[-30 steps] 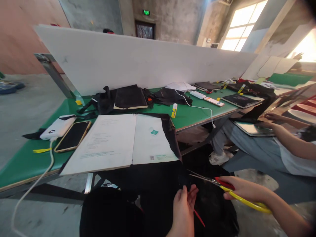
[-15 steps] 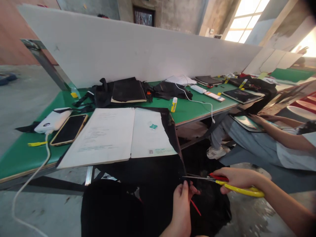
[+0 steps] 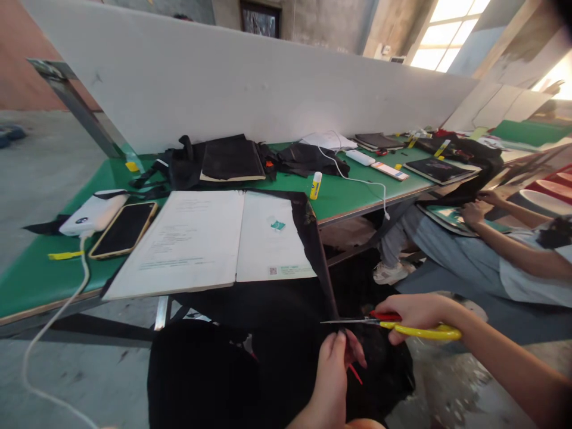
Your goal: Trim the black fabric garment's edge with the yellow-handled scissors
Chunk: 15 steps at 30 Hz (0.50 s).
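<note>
And here we are, just off the near edge of the worktop [image 3: 342,205], with both our hands at work low in front of us. Our right hand [image 3: 417,314] is closed around the scissors [image 3: 431,332]; our left hand [image 3: 331,372] pinches the black cloth [image 3: 277,307] between thumb and fingers, and it's the nearer of the two to the hanging part. That cloth lies from beneath the open book [image 3: 196,244] on the worktop, over the near edge and down towards us.

Now look at the angle! The scissors lie crosswise, handles to the right, blade tips pointing left, just past the left fingertips, on the worktop side of that pinch. How far apart the blades stand, we can't tell.

As for looks, we've got matt, very dark cloth, its folds melting into the black around it, with a narrow edge running up beside the book's right page. The scissors show slim metal blades and bright handles, one yellow, one red. A thin red strip [image 3: 356,374] pokes out beside our left fingers.
</note>
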### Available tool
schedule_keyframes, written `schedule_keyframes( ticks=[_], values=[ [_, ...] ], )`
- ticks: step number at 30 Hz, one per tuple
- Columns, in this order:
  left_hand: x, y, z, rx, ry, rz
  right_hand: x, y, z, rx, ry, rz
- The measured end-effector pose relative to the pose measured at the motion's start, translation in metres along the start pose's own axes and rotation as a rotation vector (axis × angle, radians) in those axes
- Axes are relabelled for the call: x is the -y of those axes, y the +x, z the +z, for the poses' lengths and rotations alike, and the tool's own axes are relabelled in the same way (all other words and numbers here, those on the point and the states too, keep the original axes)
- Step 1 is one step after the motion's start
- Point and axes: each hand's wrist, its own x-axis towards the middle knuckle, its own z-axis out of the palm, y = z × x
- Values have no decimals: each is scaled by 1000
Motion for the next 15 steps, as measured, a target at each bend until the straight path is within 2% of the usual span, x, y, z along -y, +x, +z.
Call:
schedule_keyframes(
  ticks=[3,15],
  values=[
    [-3,0,1,30,-20,-17,6,3,-3,71,-84,-1],
    [-3,-5,6,91,-101,-74,14,1,-15,92,-110,5]
  ],
)
